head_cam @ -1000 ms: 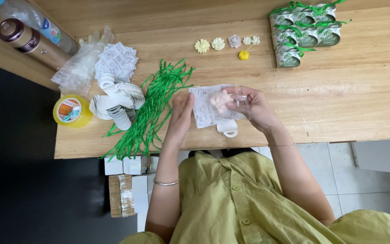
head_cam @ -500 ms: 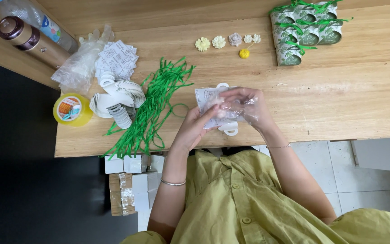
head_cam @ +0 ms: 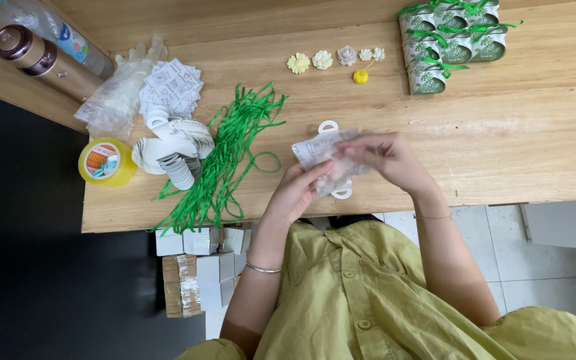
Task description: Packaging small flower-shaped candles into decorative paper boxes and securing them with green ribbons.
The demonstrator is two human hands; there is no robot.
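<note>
Flat printed box blank, white with loop handles, pinched together with a clear wrapper between left hand and right hand above the table's near edge, unfolded yet; finished green-ribboned boxes stacked far right, green ribbons waiting alongside.
</note>
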